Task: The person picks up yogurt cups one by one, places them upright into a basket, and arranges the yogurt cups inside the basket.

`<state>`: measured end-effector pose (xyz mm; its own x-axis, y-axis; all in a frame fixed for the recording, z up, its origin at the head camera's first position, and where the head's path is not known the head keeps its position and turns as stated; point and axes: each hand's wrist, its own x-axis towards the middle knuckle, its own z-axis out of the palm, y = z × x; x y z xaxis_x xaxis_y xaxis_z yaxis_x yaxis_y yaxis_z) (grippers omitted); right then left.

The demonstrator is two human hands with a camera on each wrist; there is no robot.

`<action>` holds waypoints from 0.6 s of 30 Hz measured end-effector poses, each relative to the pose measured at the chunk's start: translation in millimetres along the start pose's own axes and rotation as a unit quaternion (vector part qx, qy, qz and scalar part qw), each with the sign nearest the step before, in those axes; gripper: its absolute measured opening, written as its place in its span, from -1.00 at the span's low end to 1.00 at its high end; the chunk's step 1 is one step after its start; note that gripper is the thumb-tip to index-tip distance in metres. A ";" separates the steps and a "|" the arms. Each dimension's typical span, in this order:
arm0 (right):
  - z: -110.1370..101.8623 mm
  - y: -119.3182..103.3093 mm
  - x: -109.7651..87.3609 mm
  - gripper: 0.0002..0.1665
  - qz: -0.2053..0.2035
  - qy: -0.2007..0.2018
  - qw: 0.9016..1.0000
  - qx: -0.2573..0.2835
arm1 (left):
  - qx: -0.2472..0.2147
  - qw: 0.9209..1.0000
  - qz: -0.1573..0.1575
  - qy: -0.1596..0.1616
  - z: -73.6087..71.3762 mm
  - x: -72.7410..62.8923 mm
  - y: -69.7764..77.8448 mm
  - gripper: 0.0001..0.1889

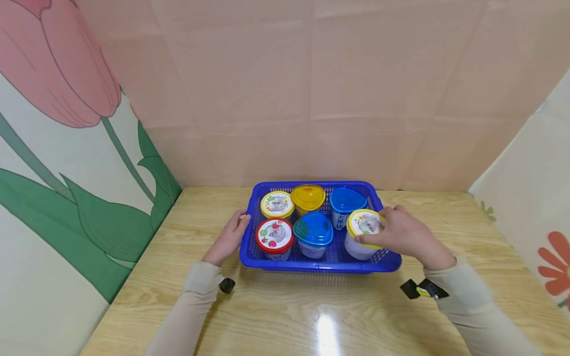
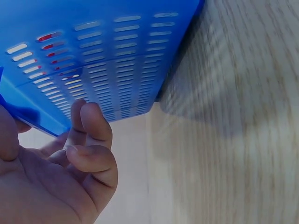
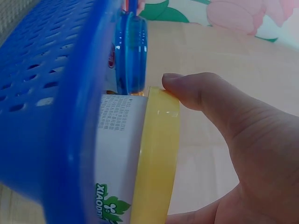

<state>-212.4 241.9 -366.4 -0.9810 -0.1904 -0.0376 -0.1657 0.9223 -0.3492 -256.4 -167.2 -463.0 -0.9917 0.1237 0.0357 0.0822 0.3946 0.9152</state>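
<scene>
A blue plastic basket (image 1: 318, 267) with slotted walls holds several lidded tubs. My right hand (image 1: 405, 235) grips a white tub with a yellow lid (image 1: 365, 222) at the basket's right front corner. In the right wrist view, the thumb rests on the edge of that yellow lid (image 3: 159, 154), and the tub's lower part is hidden behind the basket rim. My left hand (image 1: 229, 240) holds the basket's left rim, thumb on top. In the left wrist view, curled fingers (image 2: 96, 126) show beneath the rim, beside the slotted wall (image 2: 112, 60).
Also in the basket are a red-lidded tub (image 1: 274, 235), another yellow-and-white-lidded tub (image 1: 277, 204), a clear yellow-lidded tub (image 1: 308, 197) and two blue-lidded tubs, front (image 1: 313, 230) and back (image 1: 347, 199). The wooden table (image 1: 267, 316) meets a pink backdrop (image 1: 311, 99) behind.
</scene>
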 end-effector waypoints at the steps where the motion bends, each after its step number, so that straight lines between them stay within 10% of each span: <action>1: 0.4 -0.8 -0.1 0.32 0.001 -0.001 1.000 0.000 | -0.003 1.000 -0.001 0.002 0.1 0.0 -0.4 -0.52; 12: 6.7 -3.6 3.8 0.25 -0.001 0.000 1.000 -0.006 | -0.019 1.000 -0.003 -0.020 -5.4 -10.6 22.6 -0.60; 18: 9.9 -6.7 7.0 0.25 0.005 -0.006 1.000 -0.018 | -0.021 1.000 -0.014 -0.017 -2.3 -3.1 4.1 -0.55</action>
<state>-217.1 231.0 -373.6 -0.9814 -0.1849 -0.0513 -0.1598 0.9356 -0.3150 -253.2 -168.1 -458.5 -0.9895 0.1444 -0.0022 0.0504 0.3595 0.9318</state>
